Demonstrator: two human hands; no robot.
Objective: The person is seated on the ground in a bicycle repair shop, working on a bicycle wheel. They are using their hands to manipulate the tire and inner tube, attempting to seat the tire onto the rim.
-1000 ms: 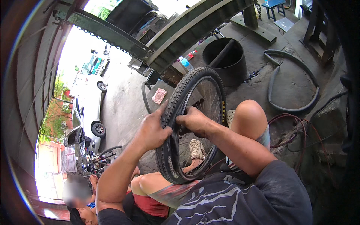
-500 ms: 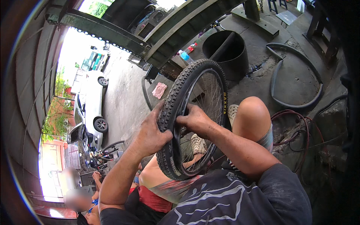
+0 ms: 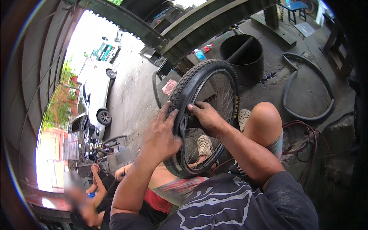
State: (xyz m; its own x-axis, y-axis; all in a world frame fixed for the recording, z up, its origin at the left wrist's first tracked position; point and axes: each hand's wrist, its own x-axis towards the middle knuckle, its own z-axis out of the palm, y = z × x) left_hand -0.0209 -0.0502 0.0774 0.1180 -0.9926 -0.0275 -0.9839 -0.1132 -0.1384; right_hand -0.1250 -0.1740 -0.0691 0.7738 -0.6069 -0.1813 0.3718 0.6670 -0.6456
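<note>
A bicycle wheel with a black knobby tyre (image 3: 201,71) stands tilted between my knees. The tyre's near sidewall sits loose from the rim along the left side, with a smooth black fold, possibly inner tube, showing in the gap. My left hand (image 3: 161,134) grips the tyre from its outer side, fingers over the tread and thumb lower down. Across from it, my right hand (image 3: 209,119) holds the tyre's inner edge at the rim, thumb on top and its other fingers partly hidden below. Thin spokes cross the wheel's opening.
Behind the wheel stands a dark round tub (image 3: 245,63) with a bar across it. A grey tube loop (image 3: 287,90) and reddish hoses (image 3: 315,143) lie on the floor at right. A pink cloth (image 3: 169,87) and bottles (image 3: 199,55) lie beyond. Another person (image 3: 100,188) sits at lower left.
My right thumb has shifted up onto the tyre's edge, and my left fingers have spread over the tread. The whole view has swung slightly, moving the surroundings rightward.
</note>
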